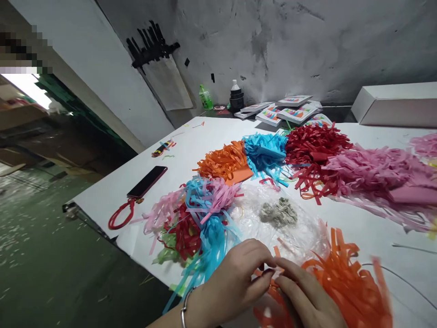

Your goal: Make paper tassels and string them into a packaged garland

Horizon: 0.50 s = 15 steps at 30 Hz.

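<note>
My left hand (232,280), with a metal bangle at the wrist, is closed in a pinch at the lower middle. Beside it my right hand (309,298) curls its fingers over the same spot, so the fingertips of both meet. Between them is orange fringed tissue paper (355,282), whose strips fan out to the right and hang below the hands. What exactly the fingertips grip is partly hidden. Behind the hands lies a clear plastic bag (247,209) with a greyish clump of string (280,212) on it. Just left of them is a pile of mixed tassels (191,214).
On the white table (136,243) lie orange (221,161), blue (264,152), red (317,141) and pink fringed bundles (372,168). A phone (147,182) with a red strap sits left. Stacked booklets (293,109), a green bottle (205,98) and a white box (399,105) stand along the wall.
</note>
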Motion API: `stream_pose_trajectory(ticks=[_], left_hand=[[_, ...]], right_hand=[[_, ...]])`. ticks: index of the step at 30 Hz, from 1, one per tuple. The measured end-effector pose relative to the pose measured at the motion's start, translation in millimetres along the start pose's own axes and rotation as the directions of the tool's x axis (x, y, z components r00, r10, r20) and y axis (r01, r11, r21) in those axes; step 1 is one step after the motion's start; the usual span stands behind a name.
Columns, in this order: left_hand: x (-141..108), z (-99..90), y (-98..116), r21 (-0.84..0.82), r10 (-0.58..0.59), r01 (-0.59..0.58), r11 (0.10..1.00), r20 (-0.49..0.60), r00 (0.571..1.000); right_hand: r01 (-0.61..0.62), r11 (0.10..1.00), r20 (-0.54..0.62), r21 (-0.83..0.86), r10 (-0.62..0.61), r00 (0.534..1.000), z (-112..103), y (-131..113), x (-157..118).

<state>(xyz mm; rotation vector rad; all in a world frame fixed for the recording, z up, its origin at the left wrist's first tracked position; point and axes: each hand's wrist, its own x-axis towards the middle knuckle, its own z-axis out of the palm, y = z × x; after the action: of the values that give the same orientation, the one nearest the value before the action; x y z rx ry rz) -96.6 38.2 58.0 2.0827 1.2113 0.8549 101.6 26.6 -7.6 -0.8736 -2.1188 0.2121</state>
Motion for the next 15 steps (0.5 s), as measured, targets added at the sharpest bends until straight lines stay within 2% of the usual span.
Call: stream_pose_trajectory(ticks=[4,10,15], left_hand=[[2,-2.7,1,-0.058,-0.018,0.021,0.998,0.048,0.999],[2,-8.7,-2,-0.242,-0.211,0.209,0.947,0.017,0.977],[-3,-0.9,-1,-0.411,-0.266,0.256,0.875,0.034,0.963]], right_hand=[[-0.048,0.999,-0.024,-0.021,0.048,0.999,1,-2,-7],[-0.139,0.990,0.012,-0.008,0.140,0.990,-4,12,-5],[-0.094,0.995,0.010,-0.023,0.094,0.995,-7,-2,5]])
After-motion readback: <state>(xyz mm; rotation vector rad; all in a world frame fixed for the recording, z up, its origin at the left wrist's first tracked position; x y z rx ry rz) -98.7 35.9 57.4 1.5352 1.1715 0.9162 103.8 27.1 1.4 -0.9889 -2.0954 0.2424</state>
